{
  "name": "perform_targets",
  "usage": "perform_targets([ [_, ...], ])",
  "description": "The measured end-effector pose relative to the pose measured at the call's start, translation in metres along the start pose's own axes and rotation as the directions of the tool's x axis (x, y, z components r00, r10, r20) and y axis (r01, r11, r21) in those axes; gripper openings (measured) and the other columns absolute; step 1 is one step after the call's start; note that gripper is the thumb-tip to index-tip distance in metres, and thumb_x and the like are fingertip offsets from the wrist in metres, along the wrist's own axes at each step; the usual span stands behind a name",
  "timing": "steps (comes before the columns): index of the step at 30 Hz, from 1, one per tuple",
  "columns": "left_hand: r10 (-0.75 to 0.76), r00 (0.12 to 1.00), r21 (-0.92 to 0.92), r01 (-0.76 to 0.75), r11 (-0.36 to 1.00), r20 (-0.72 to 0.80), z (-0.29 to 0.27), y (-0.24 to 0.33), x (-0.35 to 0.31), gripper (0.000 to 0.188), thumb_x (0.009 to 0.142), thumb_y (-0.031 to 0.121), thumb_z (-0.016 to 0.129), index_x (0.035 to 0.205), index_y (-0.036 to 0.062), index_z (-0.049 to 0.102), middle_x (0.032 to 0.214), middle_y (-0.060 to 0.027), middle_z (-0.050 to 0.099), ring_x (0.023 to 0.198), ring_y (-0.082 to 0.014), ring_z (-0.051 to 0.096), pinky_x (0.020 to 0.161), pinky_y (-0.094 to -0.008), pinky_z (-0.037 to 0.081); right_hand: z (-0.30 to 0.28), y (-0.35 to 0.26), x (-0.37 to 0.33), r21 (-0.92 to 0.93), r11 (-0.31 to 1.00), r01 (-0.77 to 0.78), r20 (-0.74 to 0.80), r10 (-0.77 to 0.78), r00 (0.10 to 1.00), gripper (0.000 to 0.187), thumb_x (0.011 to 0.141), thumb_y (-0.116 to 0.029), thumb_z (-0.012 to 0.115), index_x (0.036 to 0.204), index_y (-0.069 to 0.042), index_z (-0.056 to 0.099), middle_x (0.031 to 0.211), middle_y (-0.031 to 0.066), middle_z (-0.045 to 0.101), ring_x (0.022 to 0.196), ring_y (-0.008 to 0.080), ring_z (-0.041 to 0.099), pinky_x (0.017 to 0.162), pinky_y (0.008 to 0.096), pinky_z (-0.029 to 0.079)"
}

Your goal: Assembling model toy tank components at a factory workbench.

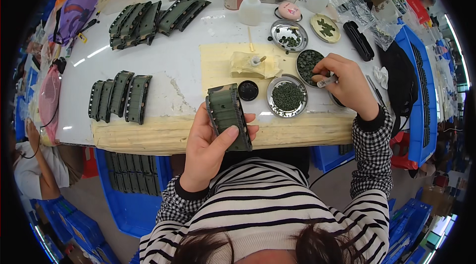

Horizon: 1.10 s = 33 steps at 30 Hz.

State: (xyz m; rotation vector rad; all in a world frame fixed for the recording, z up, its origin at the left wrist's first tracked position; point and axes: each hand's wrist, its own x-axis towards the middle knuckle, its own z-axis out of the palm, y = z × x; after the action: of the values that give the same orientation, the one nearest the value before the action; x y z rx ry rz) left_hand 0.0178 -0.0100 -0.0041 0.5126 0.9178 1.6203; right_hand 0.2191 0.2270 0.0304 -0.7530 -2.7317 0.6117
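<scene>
My left hand point(206, 147) is closed around a camouflage-green plastic part point(227, 115) with black toothed edges, like the track side of a model tank. Its thumb presses on the lower face of the part, which is held tilted just above the table's front edge. Over a round tin point(310, 55) of small dark green pieces, my right hand point(342, 78) has its fingers pinched together. A short pale stick-like tool point(327, 81) with dark marks sits in that hand; whether a small piece is also between the fingertips is hidden. A metal dish point(302, 110) of finer green pieces stands beside the tin.
Similar green parts stand in groups at the back point(136, 23) and left point(119, 96). Near the middle are a taped block point(243, 68), a black cap point(248, 90) and a squeeze bottle point(250, 8). Blue trays point(119, 209) flank my seat. Another person's arm point(42, 160) shows at left.
</scene>
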Motion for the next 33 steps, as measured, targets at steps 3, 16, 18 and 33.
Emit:
perform_targets([
  [3, -0.004, 1.0, 0.001, 0.004, 1.0, 0.002, 0.001, 0.001, -0.001, 0.043, 0.093, 0.0, 0.049, 0.132, 0.0027, 0.031, 0.117, -0.0223, 0.057, 0.102, -0.0275, 0.063, 0.09, -0.0386, 0.052, 0.002, -0.003, 0.002, -0.028, 1.0, -0.001, -0.013, 0.0, 1.0, 0.012, 0.074, -0.004, 0.067, 0.085, -0.002, 0.062, 0.078, 0.0099, 0.061, 0.071, 0.0254, 0.062, 0.062, 0.033, 0.048],
  [16, 0.045, 0.999, 0.045, -0.046, 0.998, 0.006, 0.004, 0.005, 0.0, 0.069, 0.093, -0.004, 0.046, 0.148, 0.0128, 0.008, 0.126, -0.0233, 0.051, 0.104, -0.0268, 0.062, 0.089, -0.0382, 0.053, -0.001, -0.001, -0.001, 0.099, 0.994, -0.049, -0.203, 0.068, 0.977, 0.01, 0.077, 0.001, 0.065, 0.087, -0.002, 0.064, 0.074, 0.0074, 0.065, 0.063, 0.0112, 0.058, 0.052, 0.0236, 0.041],
  [18, 0.119, 0.992, 0.089, -0.115, 0.989, -0.038, 0.01, 0.001, 0.002, 0.073, 0.093, 0.0, 0.048, 0.149, 0.0147, 0.005, 0.128, -0.0238, 0.049, 0.099, -0.026, 0.064, 0.085, -0.0383, 0.055, 0.003, 0.002, -0.003, 0.1, 0.994, -0.046, -0.227, 0.068, 0.972, 0.012, 0.078, 0.001, 0.065, 0.09, -0.002, 0.066, 0.074, 0.0065, 0.066, 0.062, 0.0088, 0.057, 0.051, 0.0222, 0.04],
  [33, 0.131, 0.991, 0.153, -0.136, 0.979, 0.04, -0.003, -0.003, 0.0, 0.031, 0.096, -0.001, 0.044, 0.126, -0.0022, 0.046, 0.127, -0.0129, 0.052, 0.1, -0.0192, 0.063, 0.089, -0.0316, 0.053, 0.01, 0.005, -0.005, 0.226, 0.969, -0.103, -0.23, 0.156, 0.961, 0.021, 0.076, -0.001, 0.065, 0.097, -0.002, 0.069, 0.077, -0.0002, 0.067, 0.052, 0.0026, 0.029, 0.047, 0.0197, 0.026],
])
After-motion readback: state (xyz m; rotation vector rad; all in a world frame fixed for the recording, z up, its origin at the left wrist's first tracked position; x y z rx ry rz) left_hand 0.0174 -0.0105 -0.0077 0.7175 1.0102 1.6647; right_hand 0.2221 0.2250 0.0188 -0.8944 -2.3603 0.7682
